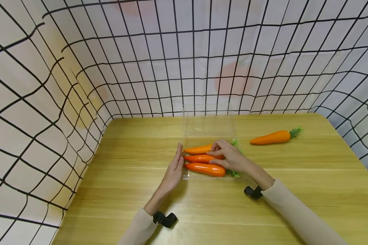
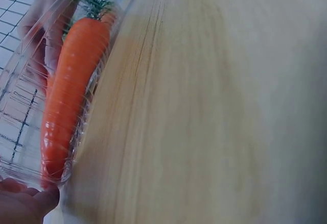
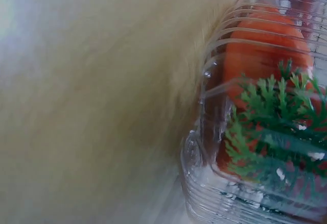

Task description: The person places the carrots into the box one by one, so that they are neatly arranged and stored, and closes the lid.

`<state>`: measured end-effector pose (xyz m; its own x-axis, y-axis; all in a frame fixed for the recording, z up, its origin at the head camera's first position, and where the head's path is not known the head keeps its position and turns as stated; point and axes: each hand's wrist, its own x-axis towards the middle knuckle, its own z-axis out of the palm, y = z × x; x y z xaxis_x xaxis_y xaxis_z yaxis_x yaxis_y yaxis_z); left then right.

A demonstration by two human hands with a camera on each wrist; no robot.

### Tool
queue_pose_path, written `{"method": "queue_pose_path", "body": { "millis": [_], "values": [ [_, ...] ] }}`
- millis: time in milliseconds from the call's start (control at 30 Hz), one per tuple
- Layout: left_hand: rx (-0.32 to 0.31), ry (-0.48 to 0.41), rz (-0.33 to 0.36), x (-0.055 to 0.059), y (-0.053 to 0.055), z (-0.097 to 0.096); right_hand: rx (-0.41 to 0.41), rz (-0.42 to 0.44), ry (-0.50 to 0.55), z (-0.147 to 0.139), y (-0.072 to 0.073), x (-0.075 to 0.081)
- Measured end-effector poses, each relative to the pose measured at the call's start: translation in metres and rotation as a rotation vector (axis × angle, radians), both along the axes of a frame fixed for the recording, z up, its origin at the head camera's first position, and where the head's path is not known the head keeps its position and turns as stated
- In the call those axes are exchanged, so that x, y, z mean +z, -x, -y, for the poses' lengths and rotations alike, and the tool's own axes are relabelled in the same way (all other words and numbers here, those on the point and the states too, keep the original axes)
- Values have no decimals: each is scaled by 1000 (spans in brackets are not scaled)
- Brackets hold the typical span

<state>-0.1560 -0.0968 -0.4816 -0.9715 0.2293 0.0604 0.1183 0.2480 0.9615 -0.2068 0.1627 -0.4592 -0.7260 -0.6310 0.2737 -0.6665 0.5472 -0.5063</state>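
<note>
Box: a clear, ribbed plastic clamshell box [image 1: 186, 177], lying on the worktop with its see-through lid [image 1: 208, 126] open at its far side.
Carrots in the box: 3 orange, tapering carrots with feathery green tops, side by side, tips toward the box's left end and greenery toward its right: the near carrot [image 1: 204, 169], the middle carrot [image 1: 199, 158] and the far carrot [image 1: 197, 150].
Left hand: the left hand [image 1: 173, 169] lies along the box's left end, touching it; its grip is loose, fingers extended.
Right hand: the right hand [image 1: 231, 158] reaches over the box's right half; its grip pinches the thick end of the middle carrot between bent fingers and thumb.
Loose carrot: 1 more orange carrot with a green top, the loose carrot [image 1: 271, 137], rests beyond the box's right end, well apart from it.
Worktop: a yellowish wood-grain worktop [image 1: 202, 211] under the box.
Backdrop: white sheeting with a black grid [image 1: 193, 61] rises behind the box.
</note>
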Motion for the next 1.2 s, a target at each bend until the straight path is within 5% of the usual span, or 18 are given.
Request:
{"method": "queue_pose_path", "body": {
  "millis": [700,1200],
  "values": [
    [8,7,4,-1,0,-2,-51,-91,49,-6,-4,4],
    [19,15,7,1,-1,-2,-192,-240,158,-68,1,14]
  ]
}}
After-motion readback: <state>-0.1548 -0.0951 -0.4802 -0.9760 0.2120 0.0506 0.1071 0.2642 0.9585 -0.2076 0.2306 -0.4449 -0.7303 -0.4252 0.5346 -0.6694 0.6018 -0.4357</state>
